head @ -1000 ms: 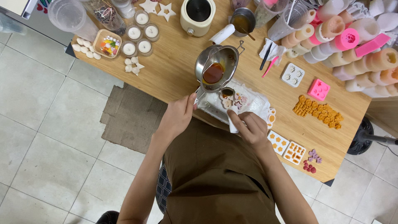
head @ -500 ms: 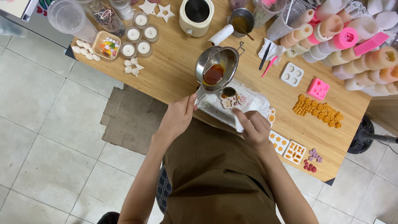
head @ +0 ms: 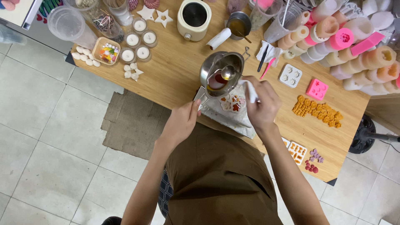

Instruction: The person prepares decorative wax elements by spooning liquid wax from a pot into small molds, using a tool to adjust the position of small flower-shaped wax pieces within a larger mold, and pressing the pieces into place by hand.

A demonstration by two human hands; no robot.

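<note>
Spoon [head: 228, 72] moved up from mold into pot [head: 221, 71], right hand [head: 262, 104] grip closed on handle; left hand [head: 181, 123] grips pot handle.

Head camera looks steeply down over the wooden table [head: 175, 75]

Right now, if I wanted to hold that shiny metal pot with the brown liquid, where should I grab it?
Probably by its handle, coming from the near table edge. The metal pot is an open bowl holding brown liquid, so gripping the rim risks a spill. Its handle runs toward the person, and the left hand already holds that end. The right hand dips a spoon inside.
</note>
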